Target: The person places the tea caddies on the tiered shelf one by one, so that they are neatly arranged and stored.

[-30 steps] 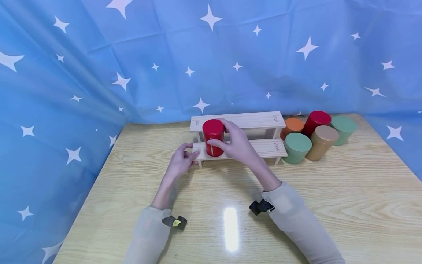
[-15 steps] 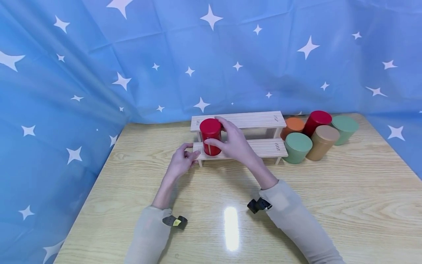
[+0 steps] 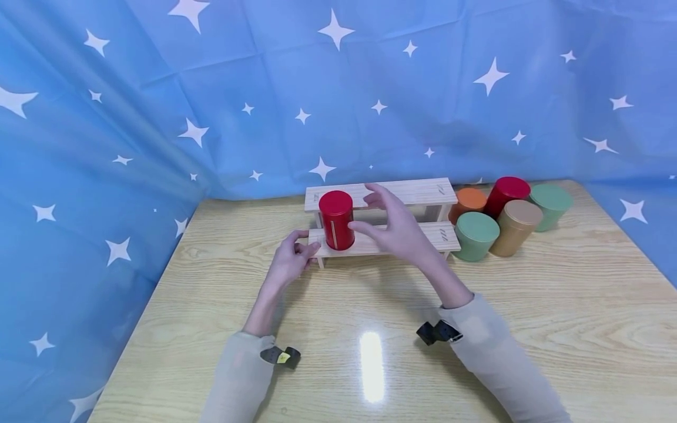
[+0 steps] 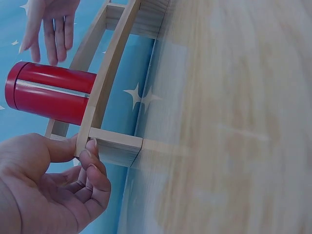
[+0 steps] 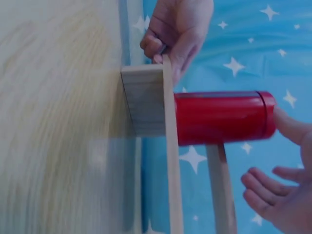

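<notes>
A red lidded canister [image 3: 337, 222] stands upright near the left end of the lower step of a wooden two-tier shelf [image 3: 394, 239]. My left hand [image 3: 290, 257] pinches the left end of that lower board between thumb and fingers, which the left wrist view shows at the board's edge [image 4: 87, 139]. To the right of the canister [image 5: 222, 118], my right hand [image 3: 396, 229] is spread with thumb and fingers apart, holding nothing. Its thumb tip lies close by the canister's side in the head view.
Right of the shelf stand several more canisters: a green one [image 3: 476, 236] in front, a tan one [image 3: 517, 228], an orange one [image 3: 468, 203], a second red one [image 3: 506, 195] and another green one [image 3: 551, 205]. A blue star-patterned cloth [image 3: 296, 88] hangs behind the table [image 3: 317, 341].
The right hand has let go of the red canister and drawn back to the right. The canister shifted slightly left along the lower step beforehand. The left hand keeps its place.
</notes>
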`<state>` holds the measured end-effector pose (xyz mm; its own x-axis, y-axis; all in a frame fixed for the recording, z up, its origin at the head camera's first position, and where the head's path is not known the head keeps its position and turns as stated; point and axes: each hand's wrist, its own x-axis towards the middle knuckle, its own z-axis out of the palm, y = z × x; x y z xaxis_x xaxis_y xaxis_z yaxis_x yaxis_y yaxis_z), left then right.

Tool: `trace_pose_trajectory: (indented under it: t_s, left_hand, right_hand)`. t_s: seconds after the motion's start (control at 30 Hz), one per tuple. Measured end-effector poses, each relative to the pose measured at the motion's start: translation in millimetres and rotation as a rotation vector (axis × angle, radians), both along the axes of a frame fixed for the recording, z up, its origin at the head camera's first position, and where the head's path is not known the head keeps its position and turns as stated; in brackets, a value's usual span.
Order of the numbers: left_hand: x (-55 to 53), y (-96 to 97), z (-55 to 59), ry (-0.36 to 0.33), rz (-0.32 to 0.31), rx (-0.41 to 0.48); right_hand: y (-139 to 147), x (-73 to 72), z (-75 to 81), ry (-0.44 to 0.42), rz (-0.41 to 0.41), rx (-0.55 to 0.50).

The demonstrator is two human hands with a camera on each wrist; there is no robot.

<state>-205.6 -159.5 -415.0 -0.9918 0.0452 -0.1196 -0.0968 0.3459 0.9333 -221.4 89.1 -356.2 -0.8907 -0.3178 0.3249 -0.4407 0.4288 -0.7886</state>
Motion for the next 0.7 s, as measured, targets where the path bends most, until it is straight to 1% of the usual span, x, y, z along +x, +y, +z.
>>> trace_pose_trajectory:
  t_s: [0.13,0.37,0.6,0.7]
  left_hand:
    - [0.4,-0.3,0.5,0.001,-0.003,-0.001]
    - [-0.6,0.1,0.5,0.014,-0.007,0.004]
    - [-1.5,-0.3,-0.6,0.018,-0.011,0.0]
    - [-1.3,-0.4,-0.8,0.016,-0.009,-0.001]
  right_hand:
    - [15.9,0.2,3.6,0.06,-0.024,0.003]
    - [44.9,1.9,9.0,0.113,-0.079,0.031]
    - [72.2,7.3,11.5,0.196,-0.134,0.03]
    - [83.6,11.0,14.1,0.196,-0.165,0.043]
